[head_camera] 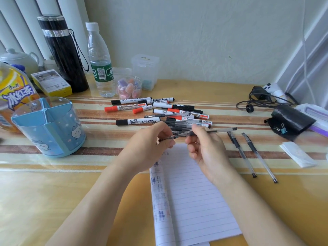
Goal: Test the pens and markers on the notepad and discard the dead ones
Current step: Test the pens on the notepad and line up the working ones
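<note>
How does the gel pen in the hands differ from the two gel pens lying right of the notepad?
The held pen is off the table, gripped by the right hand, nearly level; the two lying pens rest on the table, slanting toward the person. The left hand pinches the held pen's tip end; nothing touches the lying pens. All three have clear barrels.

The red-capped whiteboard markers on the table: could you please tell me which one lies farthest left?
The red-capped white marker labelled WHITEBOARD in large letters; its cap reaches further left than any other's.

wall (195, 32): pale, textured | blinds (26, 23): white vertical, left | desk (53, 192): yellow wood, striped mat (106, 151)
</note>
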